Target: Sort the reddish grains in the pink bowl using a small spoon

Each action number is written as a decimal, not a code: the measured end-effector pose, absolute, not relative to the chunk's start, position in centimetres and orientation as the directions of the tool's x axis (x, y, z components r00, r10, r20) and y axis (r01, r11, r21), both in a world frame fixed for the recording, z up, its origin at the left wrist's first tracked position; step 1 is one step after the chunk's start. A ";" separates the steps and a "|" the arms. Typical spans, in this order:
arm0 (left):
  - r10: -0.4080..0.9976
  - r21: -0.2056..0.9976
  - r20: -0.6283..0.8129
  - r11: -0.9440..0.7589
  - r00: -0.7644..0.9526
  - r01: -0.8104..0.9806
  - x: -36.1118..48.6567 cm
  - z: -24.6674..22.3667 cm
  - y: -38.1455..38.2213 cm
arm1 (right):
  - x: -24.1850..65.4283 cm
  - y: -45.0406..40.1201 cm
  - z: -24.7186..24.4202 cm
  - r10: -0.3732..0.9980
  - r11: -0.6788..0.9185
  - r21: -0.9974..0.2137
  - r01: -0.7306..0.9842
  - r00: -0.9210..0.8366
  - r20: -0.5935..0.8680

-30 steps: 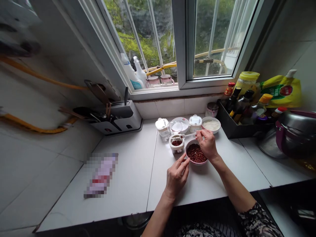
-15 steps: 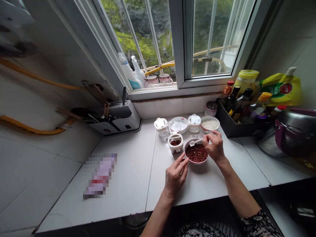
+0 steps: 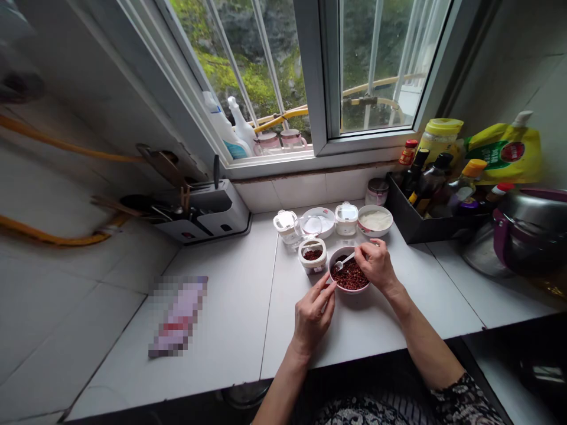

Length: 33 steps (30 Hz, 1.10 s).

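A bowl of dark red peppercorn-like grains [image 3: 353,277] stands near the counter's front. My right hand [image 3: 375,264] pinches a small white spoon [image 3: 346,260], whose tip is down in the grains at the bowl's left side. The fingertips of my left hand [image 3: 313,311] steady the bowl's left front rim. Just left of the bowl stands a small clear jar [image 3: 312,256] with a white rim and similar grains inside. Behind are two white-lidded jars [image 3: 286,225] [image 3: 346,218], a bowl of white powder [image 3: 319,223] and a bowl with a pale substance [image 3: 375,221].
A grey utensil holder [image 3: 225,213] stands at the back left. On the right, a black box [image 3: 420,231] holds bottles, beside a steel pot with a purple handle [image 3: 500,239]. A blurred purple packet [image 3: 179,316] lies on the left. Behind is the window.
My right hand has moved slightly left and lowered the spoon from above the rim into the grains. My left hand stays at the bowl. The view has shifted a little.
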<state>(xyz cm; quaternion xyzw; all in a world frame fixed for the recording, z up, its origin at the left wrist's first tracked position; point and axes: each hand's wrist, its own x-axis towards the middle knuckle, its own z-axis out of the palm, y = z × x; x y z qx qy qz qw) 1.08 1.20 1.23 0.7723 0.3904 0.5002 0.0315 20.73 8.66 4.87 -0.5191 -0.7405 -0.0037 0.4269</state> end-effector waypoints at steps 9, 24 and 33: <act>0.642 0.442 0.740 -0.689 0.202 0.574 1.0 1.2 1.2 | 20.7 8.7 4.8 0.777 0.452 -0.469 0.759 -0.075 0.625; 0.640 0.437 0.743 -0.686 0.197 0.582 1.0 1.1 1.2 | 20.7 8.7 4.6 0.785 0.444 -0.472 0.762 -0.076 0.615; 0.640 0.436 0.740 -0.693 0.210 0.575 1.0 1.0 1.2 | 21.2 9.0 4.9 0.788 0.421 -0.564 0.710 0.022 0.616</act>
